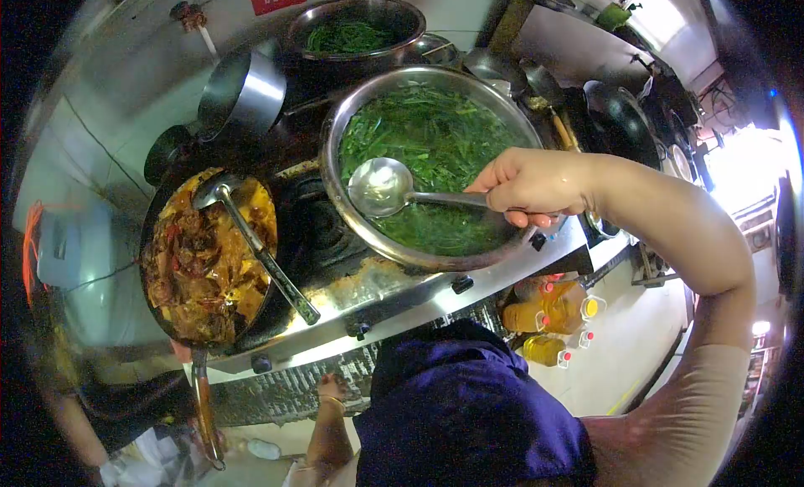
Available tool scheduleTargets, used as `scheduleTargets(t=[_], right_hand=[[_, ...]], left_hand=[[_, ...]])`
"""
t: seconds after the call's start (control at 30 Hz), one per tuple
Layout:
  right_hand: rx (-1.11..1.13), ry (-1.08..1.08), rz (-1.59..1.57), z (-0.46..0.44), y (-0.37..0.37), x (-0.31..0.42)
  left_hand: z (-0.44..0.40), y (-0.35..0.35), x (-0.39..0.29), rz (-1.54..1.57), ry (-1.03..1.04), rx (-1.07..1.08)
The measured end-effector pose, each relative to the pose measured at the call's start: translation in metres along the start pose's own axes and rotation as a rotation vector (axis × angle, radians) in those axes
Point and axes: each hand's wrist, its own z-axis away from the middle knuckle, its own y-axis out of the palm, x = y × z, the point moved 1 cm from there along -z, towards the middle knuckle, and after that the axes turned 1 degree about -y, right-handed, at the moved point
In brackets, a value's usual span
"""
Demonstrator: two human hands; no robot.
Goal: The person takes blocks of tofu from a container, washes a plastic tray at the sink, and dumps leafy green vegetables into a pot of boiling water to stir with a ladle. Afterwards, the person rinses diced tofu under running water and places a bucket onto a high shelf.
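My right hand [523, 190] is closed around the handle of a metal ladle [381, 188]. The ladle's round bowl is over the near left part of a wide steel pot [333, 206], which holds leafy greens [427, 131] in liquid. Low by the stove's front is my left hand [332, 386], a bracelet at its wrist. Its fingers look curled in, with nothing visible in them. Left of the pot, a wok [151, 298] contains a reddish-brown stew [205, 273] with chunks. A second ladle [264, 257] lies across the wok, its handle resting toward the stove's front edge.
Behind stands another pot [410, 26] with greens, beside a tilted steel saucepan [243, 93]. Dark woks [620, 123] are at the back right. Several oil bottles [548, 307] stand on the floor. The wok's wooden handle [203, 399] juts past the stove edge. Another person's arm [79, 424] shows lower left.
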Motion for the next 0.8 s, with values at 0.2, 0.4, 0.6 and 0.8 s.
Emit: scheduleTargets(t=[0.2, 0.4, 0.6, 0.8], right_hand=[[0.026, -0.05, -0.1, 0.001, -0.005, -0.015], [0.006, -0.131, -0.3, 0.019, -0.025, -0.042], [-0.12, -0.232, -0.412, 0.056, -0.071, -0.091], [-0.293, -0.244, -0.523, 0.081, -0.142, -0.201]], left_hand=[[0.004, 0.017, 0.003, -0.146, 0.18, -0.087], [0.0, 0.01, 0.02, 0.091, 0.027, 0.183], [0.037, 0.071, 0.014, -0.277, 0.204, -0.366], [0.034, 0.121, 0.038, -0.531, 0.405, -0.327]])
